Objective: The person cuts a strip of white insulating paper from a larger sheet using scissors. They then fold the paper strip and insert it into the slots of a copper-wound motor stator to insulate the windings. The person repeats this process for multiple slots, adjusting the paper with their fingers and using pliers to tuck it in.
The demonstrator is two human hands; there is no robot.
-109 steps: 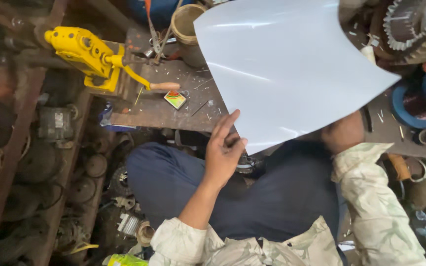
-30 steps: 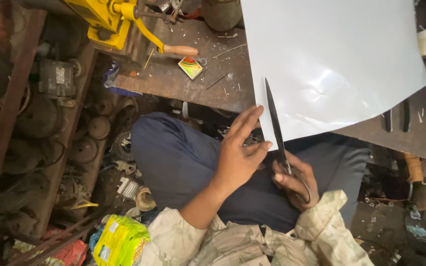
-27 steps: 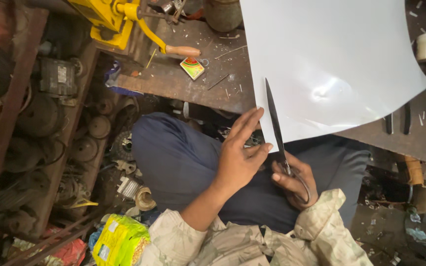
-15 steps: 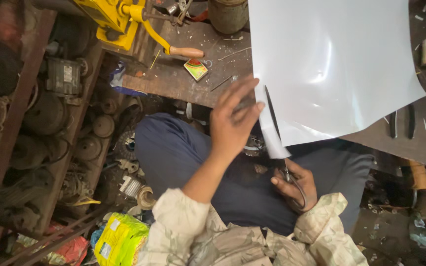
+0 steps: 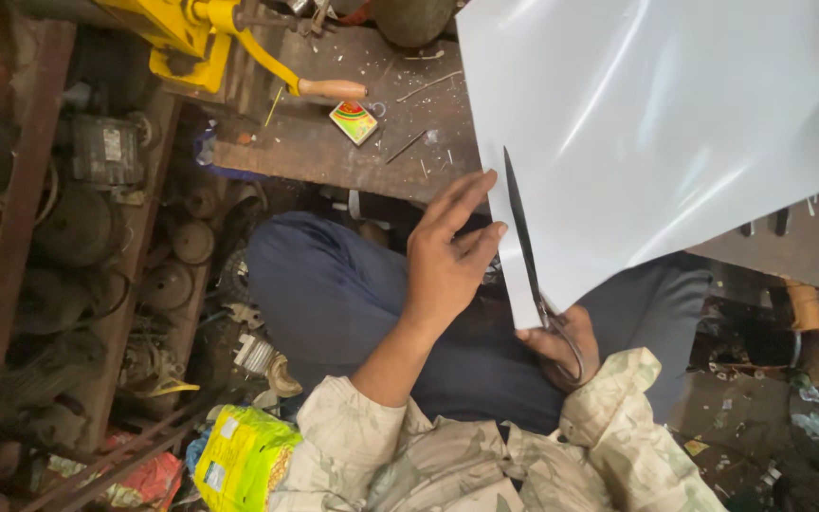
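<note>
Clearly the step in hand is a cut into the large white sheet (image 5: 656, 142): the right hand (image 5: 561, 346) is clenched around the handles of long dark scissors (image 5: 528, 251), whose blades run up into the sheet's near edge, parting off a narrow strip on the left side. The left hand (image 5: 447, 261) is spread open, fingers extended, steadying that strip at its edge rather than gripping it. The sheet itself curves up over the wooden bench (image 5: 334, 142) and hangs above the person's lap. To carry the cut on, the sheet probably needs to be kept taut and the blades in line. A round tin (image 5: 414, 17) stands at the bench's far edge; its contents are hidden from view. Nearby lies a small colourful box (image 5: 354, 120) beside a yellow tool (image 5: 182, 38).
</note>
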